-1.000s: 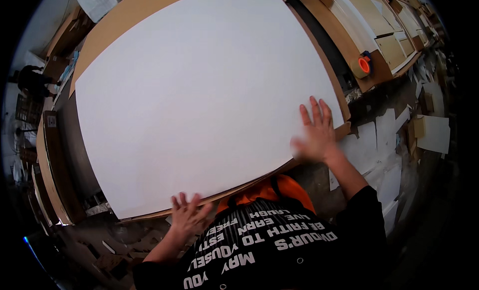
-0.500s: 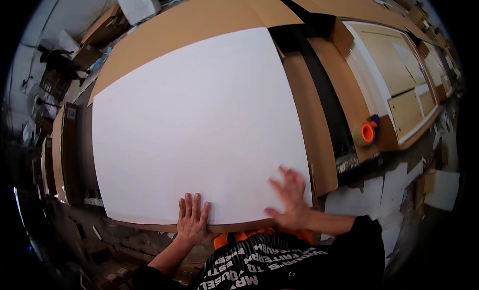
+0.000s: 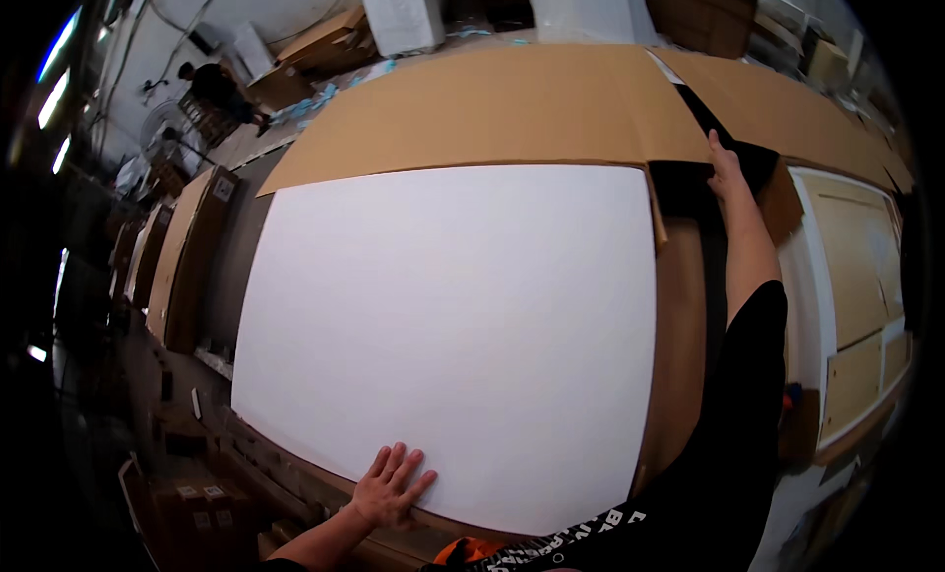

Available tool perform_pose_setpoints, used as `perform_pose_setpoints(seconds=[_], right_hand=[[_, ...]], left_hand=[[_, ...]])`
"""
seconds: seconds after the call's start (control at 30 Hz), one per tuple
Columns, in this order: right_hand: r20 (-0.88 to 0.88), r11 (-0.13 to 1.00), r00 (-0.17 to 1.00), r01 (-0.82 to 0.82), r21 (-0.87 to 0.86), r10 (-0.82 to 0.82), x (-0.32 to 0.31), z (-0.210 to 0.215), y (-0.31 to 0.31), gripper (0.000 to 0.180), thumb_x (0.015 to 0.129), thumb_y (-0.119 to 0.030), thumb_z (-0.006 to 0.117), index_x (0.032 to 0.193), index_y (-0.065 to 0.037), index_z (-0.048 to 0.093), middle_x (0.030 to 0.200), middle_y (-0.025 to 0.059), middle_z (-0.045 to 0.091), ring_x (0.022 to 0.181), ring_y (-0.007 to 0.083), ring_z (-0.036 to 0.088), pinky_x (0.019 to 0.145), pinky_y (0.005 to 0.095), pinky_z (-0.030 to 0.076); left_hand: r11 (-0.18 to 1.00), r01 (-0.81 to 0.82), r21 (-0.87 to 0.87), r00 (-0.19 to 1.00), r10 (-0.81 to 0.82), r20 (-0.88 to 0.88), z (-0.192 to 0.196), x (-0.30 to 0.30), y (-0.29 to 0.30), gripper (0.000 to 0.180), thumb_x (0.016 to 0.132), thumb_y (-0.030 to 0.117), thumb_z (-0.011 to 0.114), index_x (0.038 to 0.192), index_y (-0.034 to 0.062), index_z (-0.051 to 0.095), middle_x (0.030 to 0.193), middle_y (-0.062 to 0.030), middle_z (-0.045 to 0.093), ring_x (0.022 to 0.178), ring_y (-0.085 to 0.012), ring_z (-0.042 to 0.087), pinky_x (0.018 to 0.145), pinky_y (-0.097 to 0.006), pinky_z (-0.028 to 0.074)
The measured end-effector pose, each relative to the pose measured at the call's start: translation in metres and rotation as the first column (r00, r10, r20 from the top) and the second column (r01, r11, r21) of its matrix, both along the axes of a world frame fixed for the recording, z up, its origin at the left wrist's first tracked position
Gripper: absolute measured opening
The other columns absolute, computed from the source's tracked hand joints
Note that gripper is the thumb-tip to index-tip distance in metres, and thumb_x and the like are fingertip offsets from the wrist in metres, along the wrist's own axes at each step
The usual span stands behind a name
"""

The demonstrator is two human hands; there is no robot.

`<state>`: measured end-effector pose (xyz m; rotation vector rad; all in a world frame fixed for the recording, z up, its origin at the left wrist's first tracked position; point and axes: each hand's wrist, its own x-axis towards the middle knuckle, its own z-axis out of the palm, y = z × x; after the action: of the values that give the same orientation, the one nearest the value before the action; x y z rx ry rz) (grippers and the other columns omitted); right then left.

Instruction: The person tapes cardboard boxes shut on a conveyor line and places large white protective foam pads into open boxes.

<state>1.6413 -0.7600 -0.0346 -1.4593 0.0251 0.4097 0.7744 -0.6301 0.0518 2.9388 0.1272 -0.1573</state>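
A large flat white sheet (image 3: 453,326) lies in front of me, inside an opened cardboard box. My left hand (image 3: 392,486) rests on its near edge, fingers spread over the white surface. Stretched out far to the right, my right hand (image 3: 726,168) is at the right corner of the box's far cardboard flap (image 3: 492,104), above a dark gap. One finger of it points forward, and the others are partly hidden; I see no firm grip on the flap.
To the right stands another open box with pale wooden panels (image 3: 854,267) framed in white. Several cardboard boxes (image 3: 185,262) stand at the left. A person (image 3: 221,92) is at the far left near a fan (image 3: 162,124). White wrapped blocks (image 3: 404,19) stand at the back.
My right hand has gone from above the sheet's near right corner to the far flap's corner. My left hand stays on the near edge. The view has shifted.
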Motion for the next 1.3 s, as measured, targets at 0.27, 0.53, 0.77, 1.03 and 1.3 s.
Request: perform_pose_setpoints(seconds=[0.27, 0.53, 0.77, 1.03, 1.3], right_hand=[[0.551, 0.661, 0.728, 0.182, -0.728, 0.407, -0.081, 0.128, 0.095, 0.033, 0.095, -0.02, 0.051, 0.116, -0.001, 0.068, 0.115, 0.0246, 0.069, 0.107, 0.0384, 0.067, 0.09, 0.0451, 0.053], [0.785, 0.755, 0.557, 0.384, -0.532, 0.27, -0.226, 0.086, 0.052, 0.025, 0.098, -0.032, 0.052, 0.093, -0.008, 0.057, 0.086, 0.022, 0.07, 0.081, 0.0468, 0.067, 0.069, 0.0565, 0.052], [0.433, 0.324, 0.783, 0.309, -0.894, 0.446, -0.3, 0.011, -0.08, 0.019, 0.093, -0.022, 0.057, 0.096, -0.009, 0.07, 0.088, 0.0149, 0.072, 0.078, 0.0346, 0.071, 0.066, 0.0439, 0.057], [0.76, 0.68, 0.417, 0.355, -0.641, 0.498, -0.774, 0.049, -0.099, 0.065, 0.074, -0.026, 0.08, 0.131, -0.004, 0.058, 0.137, 0.0158, 0.056, 0.133, 0.0414, 0.047, 0.11, 0.0482, 0.041], [0.641, 0.43, 0.369, 0.51, -0.745, 0.673, -0.813, 0.057, -0.076, 0.05, 0.087, -0.017, 0.055, 0.133, 0.0, 0.055, 0.144, 0.0172, 0.052, 0.137, 0.0338, 0.047, 0.116, 0.0474, 0.035]], left_hand=[[0.995, -0.079, -0.062, 0.993, 0.074, -0.09, 0.021, -0.004, -0.015, 0.106, 0.061, 0.064, 0.073, 0.151, 0.0183, 0.041, 0.158, -0.0205, 0.033, 0.146, -0.0463, 0.029, 0.12, -0.057, 0.019], [0.999, -0.053, 0.001, 0.993, 0.053, -0.107, 0.027, -0.015, -0.008, 0.111, 0.064, 0.065, 0.075, 0.155, 0.0165, 0.033, 0.16, -0.0228, 0.026, 0.146, -0.0485, 0.025, 0.12, -0.058, 0.017], [1.0, 0.004, 0.02, 0.997, -0.002, -0.079, 0.022, 0.0, 0.007, 0.116, 0.064, 0.067, 0.076, 0.154, 0.0094, 0.031, 0.16, -0.0273, 0.022, 0.147, -0.0509, 0.018, 0.12, -0.061, 0.015], [0.955, 0.187, 0.228, 0.899, -0.26, 0.352, -0.025, -0.034, 0.083, 0.118, 0.066, 0.076, 0.069, 0.149, 0.0001, 0.034, 0.15, -0.0358, 0.032, 0.137, -0.059, 0.031, 0.11, -0.068, 0.028], [0.901, 0.416, 0.123, 0.683, -0.399, 0.611, 0.055, -0.066, 0.089, 0.099, 0.073, 0.054, 0.079, 0.147, 0.0028, 0.037, 0.154, -0.0297, 0.032, 0.141, -0.0556, 0.03, 0.113, -0.067, 0.027]])
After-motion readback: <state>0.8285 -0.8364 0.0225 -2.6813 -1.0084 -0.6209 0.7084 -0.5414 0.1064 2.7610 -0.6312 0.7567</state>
